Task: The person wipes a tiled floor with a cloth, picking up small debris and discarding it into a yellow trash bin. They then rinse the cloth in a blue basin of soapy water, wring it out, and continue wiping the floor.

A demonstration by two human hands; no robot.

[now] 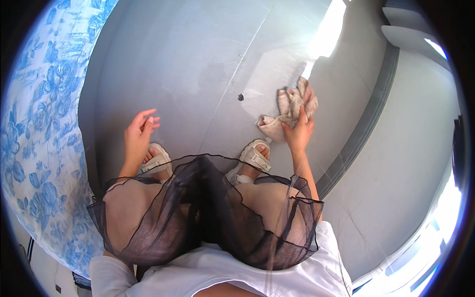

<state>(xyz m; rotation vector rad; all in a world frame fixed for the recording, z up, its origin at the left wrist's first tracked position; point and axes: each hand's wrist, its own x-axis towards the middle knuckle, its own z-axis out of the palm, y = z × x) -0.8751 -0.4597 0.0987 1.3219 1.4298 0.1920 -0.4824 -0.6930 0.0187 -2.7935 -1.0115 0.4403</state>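
My right hand [299,133] grips a crumpled, stained cloth [289,107], pale beige with pinkish patches, low over the grey floor [178,81]. The cloth bunches up beyond my fingers, and one fold of it reaches left near the toes of my right sandal [256,156]. On the other side, my left hand [140,131] hovers above the floor with nothing in it, its fingers loosely curled and apart. Just below that hand is my left sandal [159,160]. Left of the cloth, a small dark scrap [241,97] lies on the floor.
A blue-and-white floral fabric [48,148] hangs along the left side. To the right, a dark baseboard [367,122] runs beneath a pale wall [404,148]. A black sheer skirt [207,193] spreads over my bent knees. Bright light [328,29] falls on the floor ahead.
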